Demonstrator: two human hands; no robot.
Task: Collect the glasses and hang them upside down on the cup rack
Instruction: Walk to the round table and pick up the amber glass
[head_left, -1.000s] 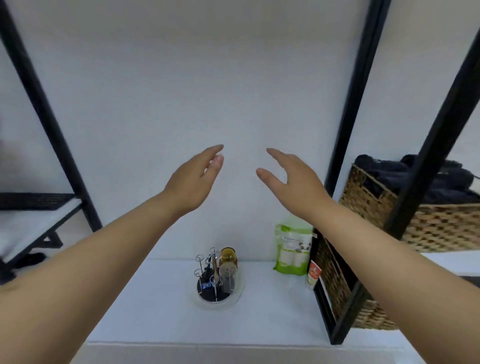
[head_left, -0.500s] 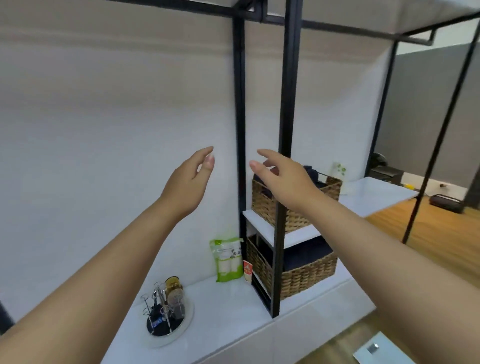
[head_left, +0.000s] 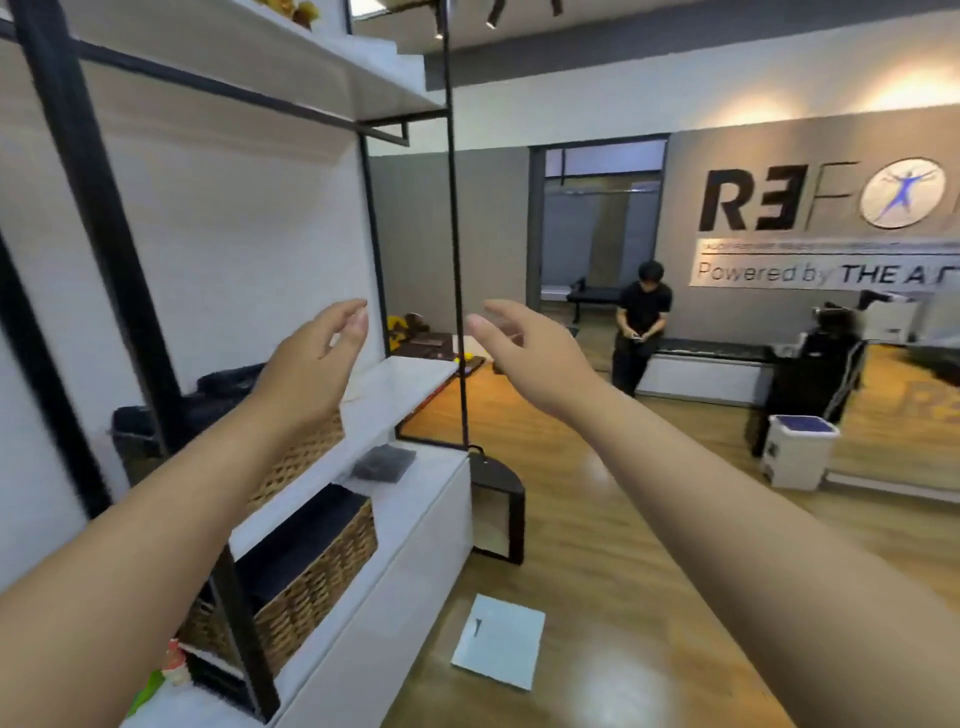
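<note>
Both arms reach forward at chest height with nothing in them. The left hand (head_left: 317, 364) is loosely cupped, its fingers curled toward the thumb but closing on nothing; the right hand (head_left: 530, 358) is spread and relaxed, palm turned inward. Held like this, they look ready to take something rather than busy with it.

No glasses and no cup rack show anywhere in this view, so their place cannot be told from here. The likely step, judging by the task, is a search for glasses to collect.

The landmark is the black-framed shelf unit (head_left: 104, 218) on the left side. A wicker basket (head_left: 311, 577) with dark cloth sits in its lower bay, and a second wicker basket (head_left: 306, 457) sits on the white shelf (head_left: 410, 374) above, partly hidden behind the left forearm. Beyond the unit's far end stretches a wooden floor (head_left: 597, 519), where a white sheet (head_left: 498, 642) lies flat near the unit's base. Farther off, a person in black (head_left: 641, 327) stands beside a low bench.
</note>
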